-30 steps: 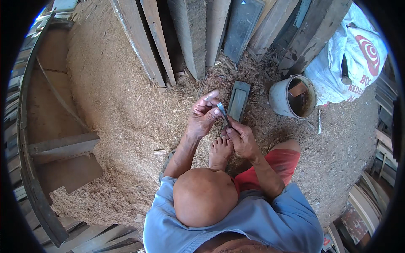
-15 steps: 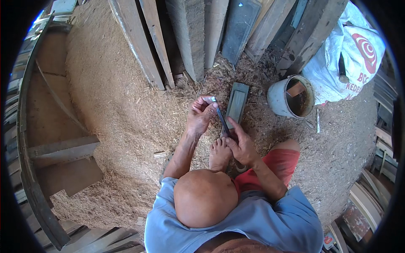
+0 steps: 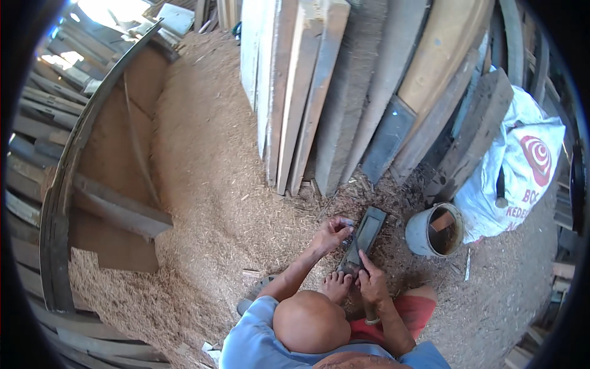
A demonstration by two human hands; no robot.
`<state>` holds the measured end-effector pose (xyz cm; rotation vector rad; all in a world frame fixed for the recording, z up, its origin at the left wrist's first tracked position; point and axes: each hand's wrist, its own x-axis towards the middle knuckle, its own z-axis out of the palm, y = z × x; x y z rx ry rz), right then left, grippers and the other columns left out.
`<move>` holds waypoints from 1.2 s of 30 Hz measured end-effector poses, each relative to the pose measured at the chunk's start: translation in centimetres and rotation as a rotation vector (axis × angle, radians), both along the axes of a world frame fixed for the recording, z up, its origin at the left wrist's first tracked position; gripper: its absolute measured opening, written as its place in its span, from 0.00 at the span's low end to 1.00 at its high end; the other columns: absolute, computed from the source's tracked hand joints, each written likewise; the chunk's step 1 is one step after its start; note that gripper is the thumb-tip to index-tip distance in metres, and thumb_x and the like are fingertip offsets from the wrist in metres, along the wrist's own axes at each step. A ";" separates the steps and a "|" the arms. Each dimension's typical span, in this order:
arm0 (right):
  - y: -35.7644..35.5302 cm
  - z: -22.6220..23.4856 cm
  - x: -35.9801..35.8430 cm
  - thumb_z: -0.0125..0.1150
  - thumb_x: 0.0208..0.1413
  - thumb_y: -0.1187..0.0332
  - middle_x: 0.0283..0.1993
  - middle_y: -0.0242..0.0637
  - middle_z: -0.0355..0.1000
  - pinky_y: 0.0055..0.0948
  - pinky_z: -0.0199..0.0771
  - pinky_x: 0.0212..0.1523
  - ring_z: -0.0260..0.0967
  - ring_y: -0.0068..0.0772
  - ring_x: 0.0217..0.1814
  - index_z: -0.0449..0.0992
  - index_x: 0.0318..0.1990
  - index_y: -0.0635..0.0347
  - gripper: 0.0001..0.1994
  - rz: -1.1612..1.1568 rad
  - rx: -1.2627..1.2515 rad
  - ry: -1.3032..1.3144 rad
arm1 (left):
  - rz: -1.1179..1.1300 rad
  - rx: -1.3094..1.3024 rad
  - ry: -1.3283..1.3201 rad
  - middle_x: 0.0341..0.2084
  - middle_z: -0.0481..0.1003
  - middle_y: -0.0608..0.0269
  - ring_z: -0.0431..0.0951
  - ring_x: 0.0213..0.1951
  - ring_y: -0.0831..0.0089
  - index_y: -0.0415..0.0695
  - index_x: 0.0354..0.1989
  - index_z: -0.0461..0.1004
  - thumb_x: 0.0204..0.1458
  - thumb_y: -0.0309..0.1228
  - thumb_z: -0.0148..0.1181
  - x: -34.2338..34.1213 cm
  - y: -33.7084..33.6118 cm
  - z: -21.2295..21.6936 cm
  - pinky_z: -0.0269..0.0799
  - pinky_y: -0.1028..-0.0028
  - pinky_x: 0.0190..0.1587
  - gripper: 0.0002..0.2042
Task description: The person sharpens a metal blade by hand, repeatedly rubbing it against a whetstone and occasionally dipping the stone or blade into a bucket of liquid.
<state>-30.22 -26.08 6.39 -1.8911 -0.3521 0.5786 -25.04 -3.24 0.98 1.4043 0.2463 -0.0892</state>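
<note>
Below, left hand [image 3: 330, 235] fingers and right hand [image 3: 370, 284] fingers grip a small blade on the dark sharpening stone [image 3: 364, 238] over sawdust.

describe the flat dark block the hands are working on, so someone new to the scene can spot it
Start at the stack of planks leaning upright at top centre, then drop to the sawdust floor at their foot. There, left of the grey bucket, lies the flat dark block, with the left hand and right hand on it. Unlike the planks, it lies flat, short and dark.
</note>
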 end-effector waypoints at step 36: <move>2.8 -1.7 9.7 0.45 0.60 0.75 0.49 0.69 0.74 0.54 0.77 0.46 0.76 0.69 0.42 0.38 0.78 0.62 0.39 -0.126 -0.206 0.558 | -0.622 1.011 -0.753 0.57 0.74 0.43 0.68 0.66 0.43 0.41 0.50 0.78 0.47 0.34 0.71 8.5 -1.6 -4.4 0.65 0.50 0.69 0.21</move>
